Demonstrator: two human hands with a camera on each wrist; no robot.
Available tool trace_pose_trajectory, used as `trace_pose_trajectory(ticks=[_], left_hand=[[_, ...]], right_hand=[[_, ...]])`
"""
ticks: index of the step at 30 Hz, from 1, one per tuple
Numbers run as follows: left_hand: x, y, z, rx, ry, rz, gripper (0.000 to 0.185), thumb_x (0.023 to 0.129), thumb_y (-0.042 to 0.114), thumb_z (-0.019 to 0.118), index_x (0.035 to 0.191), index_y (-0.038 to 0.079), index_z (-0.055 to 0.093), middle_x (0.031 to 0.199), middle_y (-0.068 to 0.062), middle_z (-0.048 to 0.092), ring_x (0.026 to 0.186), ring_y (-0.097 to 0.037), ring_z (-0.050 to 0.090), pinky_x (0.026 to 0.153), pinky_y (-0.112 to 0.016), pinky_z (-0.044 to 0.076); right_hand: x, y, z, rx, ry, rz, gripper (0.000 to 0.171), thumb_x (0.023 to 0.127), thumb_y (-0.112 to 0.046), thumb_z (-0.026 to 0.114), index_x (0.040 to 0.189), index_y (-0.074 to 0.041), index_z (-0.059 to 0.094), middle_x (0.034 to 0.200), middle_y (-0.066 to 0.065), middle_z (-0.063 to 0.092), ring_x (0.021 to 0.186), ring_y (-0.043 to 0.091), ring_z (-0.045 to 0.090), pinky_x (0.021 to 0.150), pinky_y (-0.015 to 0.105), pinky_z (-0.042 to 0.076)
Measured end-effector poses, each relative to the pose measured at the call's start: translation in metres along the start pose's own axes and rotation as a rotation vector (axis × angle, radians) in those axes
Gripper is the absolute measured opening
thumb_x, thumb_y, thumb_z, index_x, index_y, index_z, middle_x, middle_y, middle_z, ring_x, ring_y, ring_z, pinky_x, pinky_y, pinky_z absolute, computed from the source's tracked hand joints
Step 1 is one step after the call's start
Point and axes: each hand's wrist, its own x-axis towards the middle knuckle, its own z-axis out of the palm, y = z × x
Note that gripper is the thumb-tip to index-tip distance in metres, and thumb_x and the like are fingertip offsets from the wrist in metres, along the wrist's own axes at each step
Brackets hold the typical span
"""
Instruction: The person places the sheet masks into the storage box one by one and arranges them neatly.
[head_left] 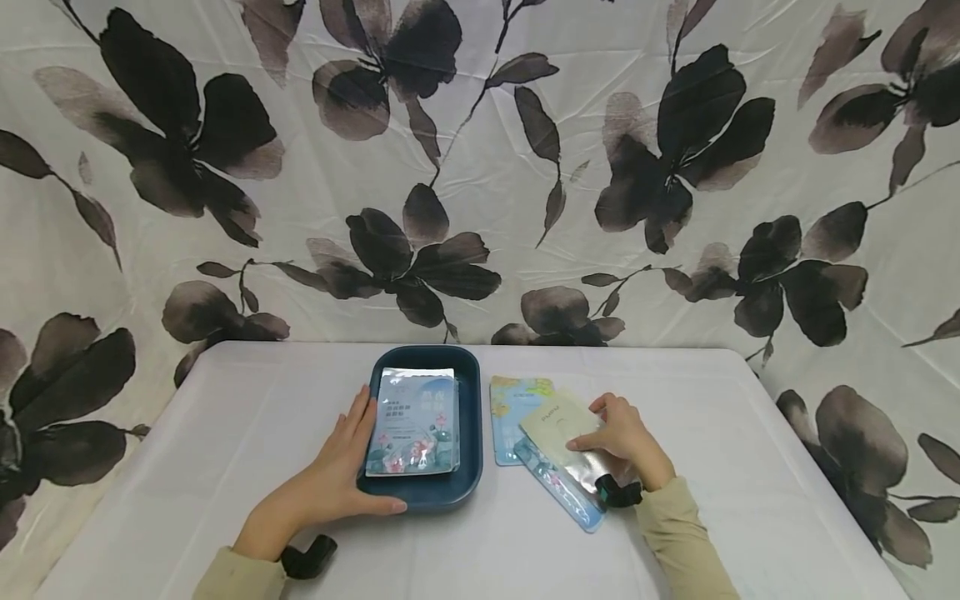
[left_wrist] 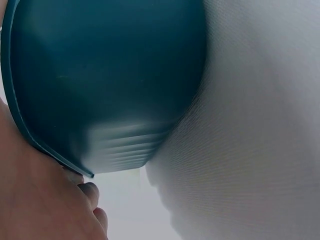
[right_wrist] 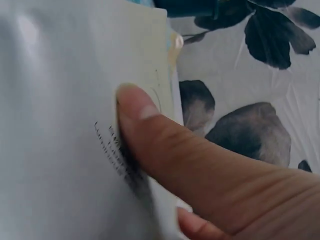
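Note:
A dark blue tray (head_left: 469, 417) stands on the white table, with a small stack of blue flowered sheet mask packets (head_left: 414, 425) lying flat in it. My left hand (head_left: 333, 475) rests against the tray's left side, fingers stretched along it and thumb over the near rim. To the right, my right hand (head_left: 618, 429) pinches a pale yellow and silver sheet mask packet (head_left: 558, 425); the thumb lies on its printed face in the right wrist view. Partly beneath this packet are a light blue and yellow packet (head_left: 507, 408) and a blue flowered packet (head_left: 566, 493).
A white cloth covers the table (head_left: 757, 517). Behind the table's far edge hangs a white curtain (head_left: 555, 275) with dark flowers. A black wrist device (head_left: 307, 557) sits by the left sleeve, and another (head_left: 619, 490) lies at the right wrist.

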Motion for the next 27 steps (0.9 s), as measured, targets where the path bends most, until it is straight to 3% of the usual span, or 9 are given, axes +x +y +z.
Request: trace_pose_trajectory(ticks=[7,13,21,24,27], left_hand=[[0.001,-0.001,0.0,0.01,0.004,-0.001,0.147,0.059,0.069,0.084,0.159,0.005,-0.002,0.164,-0.011,-0.017,0.15,-0.039,-0.008,0.115,-0.065,0.005],[0.0,0.0,-0.001,0.018,0.003,-0.006,0.147,0.059,0.069,0.084,0.159,0.003,-0.001,0.164,-0.012,-0.017,0.15,-0.04,-0.007,0.115,-0.065,0.005],[0.0,0.001,-0.001,0.019,0.005,-0.013,0.147,0.058,0.07,0.083,0.158,0.002,0.0,0.164,-0.012,-0.017,0.15,-0.04,-0.006,0.115,-0.066,0.005],[0.0,0.0,0.0,0.018,0.007,-0.013,0.147,0.058,0.07,0.083,0.159,0.003,-0.001,0.164,-0.012,-0.017,0.15,-0.04,-0.006,0.115,-0.065,0.005],[0.0,0.0,0.0,0.015,0.008,-0.012,0.148,0.058,0.069,0.084,0.159,0.004,-0.002,0.164,-0.011,-0.018,0.15,-0.04,-0.006,0.115,-0.065,0.005]], right_hand=[[0.011,0.024,-0.001,0.28,0.004,-0.08,0.052,0.073,-0.015,0.088,0.11,0.003,0.056,0.082,0.006,0.062,0.069,0.018,0.056,0.062,0.028,0.046],[0.018,0.042,0.0,0.528,-0.086,-0.119,0.05,0.08,-0.004,0.08,0.124,0.005,0.057,0.085,0.011,0.072,0.072,0.016,0.067,0.062,0.025,0.052],[0.016,0.047,-0.002,0.489,-0.073,-0.1,0.026,0.087,-0.011,0.075,0.112,-0.003,0.073,0.109,0.007,0.069,0.084,0.015,0.052,0.071,0.022,0.043],[0.015,0.049,-0.003,0.508,-0.085,-0.108,0.028,0.088,-0.012,0.074,0.114,-0.002,0.072,0.108,0.008,0.069,0.085,0.014,0.052,0.071,0.022,0.043],[0.015,0.05,-0.003,0.552,-0.097,-0.098,0.028,0.09,-0.013,0.073,0.116,-0.003,0.071,0.103,0.007,0.069,0.078,0.012,0.051,0.063,0.021,0.042]])
